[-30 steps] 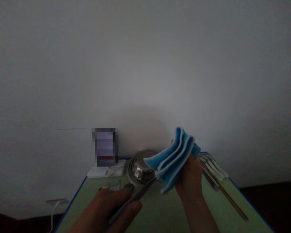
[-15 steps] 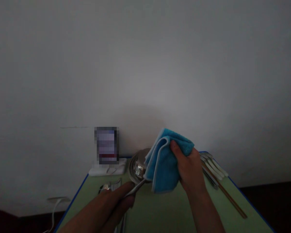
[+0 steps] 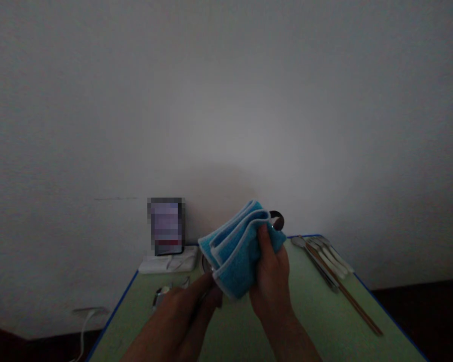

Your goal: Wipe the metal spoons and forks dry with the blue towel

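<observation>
A folded blue cloth [image 3: 237, 251] with pale edging is in my right hand [image 3: 270, 271], whose thumb presses on its upper face. The cloth is wrapped around a slim metal utensil. Its dark, curved end [image 3: 278, 220] sticks out past the cloth at the upper right; most of its length is covered, so its exact kind is unclear. My left hand [image 3: 189, 306] pinches the other end of the utensil at the cloth's lower left corner. Behind the cloth a round metal bowl [image 3: 206, 263] shows only a sliver of its left side.
Spoons, forks [image 3: 330, 254] with pale handles and brown chopsticks [image 3: 358, 306] lie along the right of the green table [image 3: 230, 332]. More metal cutlery [image 3: 157, 297] lies left, partly behind my left hand. A blurred-out screen [image 3: 166, 226] stands on a white base [image 3: 147, 265] near the wall.
The cloth and my right hand have moved left and closer to my left hand, covering most of the bowl. The utensil's curved end now shows beyond the cloth. My left hand has shifted slightly right.
</observation>
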Action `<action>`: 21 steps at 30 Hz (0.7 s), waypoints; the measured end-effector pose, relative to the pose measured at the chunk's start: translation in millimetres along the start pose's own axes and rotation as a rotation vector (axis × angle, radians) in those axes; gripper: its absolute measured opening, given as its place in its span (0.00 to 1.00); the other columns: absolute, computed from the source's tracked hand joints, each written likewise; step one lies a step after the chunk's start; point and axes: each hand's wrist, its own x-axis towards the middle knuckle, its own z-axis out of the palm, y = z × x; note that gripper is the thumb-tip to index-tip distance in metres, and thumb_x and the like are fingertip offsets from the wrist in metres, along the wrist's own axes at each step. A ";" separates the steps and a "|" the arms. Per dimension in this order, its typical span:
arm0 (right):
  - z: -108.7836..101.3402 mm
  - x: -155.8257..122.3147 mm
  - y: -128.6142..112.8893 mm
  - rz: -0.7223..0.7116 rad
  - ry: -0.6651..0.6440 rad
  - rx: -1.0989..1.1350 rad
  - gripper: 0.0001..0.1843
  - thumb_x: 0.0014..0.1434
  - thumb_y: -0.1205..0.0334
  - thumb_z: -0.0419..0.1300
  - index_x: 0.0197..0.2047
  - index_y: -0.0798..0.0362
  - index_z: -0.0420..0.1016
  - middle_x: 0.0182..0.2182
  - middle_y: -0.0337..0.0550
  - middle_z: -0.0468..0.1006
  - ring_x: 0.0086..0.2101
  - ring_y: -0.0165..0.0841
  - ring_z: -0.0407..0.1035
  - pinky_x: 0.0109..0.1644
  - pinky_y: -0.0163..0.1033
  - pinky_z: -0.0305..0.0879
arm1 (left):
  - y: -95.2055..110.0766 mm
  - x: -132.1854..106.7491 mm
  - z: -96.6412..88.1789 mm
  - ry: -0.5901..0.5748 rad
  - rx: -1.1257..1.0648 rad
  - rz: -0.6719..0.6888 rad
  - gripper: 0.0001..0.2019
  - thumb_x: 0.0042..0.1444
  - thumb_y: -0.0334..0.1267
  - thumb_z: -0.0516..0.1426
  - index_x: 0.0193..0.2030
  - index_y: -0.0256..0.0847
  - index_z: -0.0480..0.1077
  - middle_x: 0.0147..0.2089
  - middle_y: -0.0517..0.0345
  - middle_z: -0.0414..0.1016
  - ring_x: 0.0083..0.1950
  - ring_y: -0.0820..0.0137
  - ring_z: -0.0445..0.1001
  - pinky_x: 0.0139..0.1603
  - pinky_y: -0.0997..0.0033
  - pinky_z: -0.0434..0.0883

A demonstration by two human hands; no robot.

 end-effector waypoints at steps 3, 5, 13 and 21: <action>-8.3 11.3 -4.0 -0.096 -0.056 -0.158 0.16 0.49 0.50 0.61 0.35 0.53 0.74 0.28 0.37 0.77 0.30 0.31 0.70 0.34 0.35 0.66 | -9.0 0.1 -2.6 0.009 0.037 -0.033 0.17 0.58 0.46 0.45 0.42 0.46 0.73 0.29 0.60 0.77 0.31 0.66 0.74 0.33 0.72 0.70; -16.6 19.9 -12.7 -0.155 -0.093 -0.272 0.16 0.48 0.51 0.62 0.36 0.53 0.74 0.28 0.38 0.78 0.30 0.32 0.70 0.35 0.36 0.65 | -16.5 -1.4 -4.2 0.045 0.046 -0.038 0.18 0.57 0.49 0.45 0.41 0.47 0.73 0.31 0.60 0.77 0.33 0.66 0.74 0.34 0.73 0.70; -26.2 23.2 -31.0 -0.382 -0.173 -0.670 0.15 0.52 0.51 0.58 0.23 0.54 0.72 0.17 0.35 0.69 0.22 0.29 0.62 0.27 0.33 0.59 | -38.0 -0.7 -24.6 -0.018 0.026 -0.019 0.16 0.57 0.50 0.48 0.32 0.45 0.72 0.27 0.64 0.75 0.30 0.71 0.73 0.31 0.80 0.69; -8.3 8.5 8.6 -0.140 0.013 -0.190 0.16 0.48 0.49 0.60 0.33 0.53 0.74 0.24 0.38 0.75 0.27 0.31 0.68 0.30 0.35 0.64 | -31.6 -4.9 -12.2 0.175 -0.029 -0.041 0.19 0.54 0.54 0.49 0.38 0.45 0.73 0.32 0.58 0.77 0.35 0.66 0.74 0.34 0.75 0.72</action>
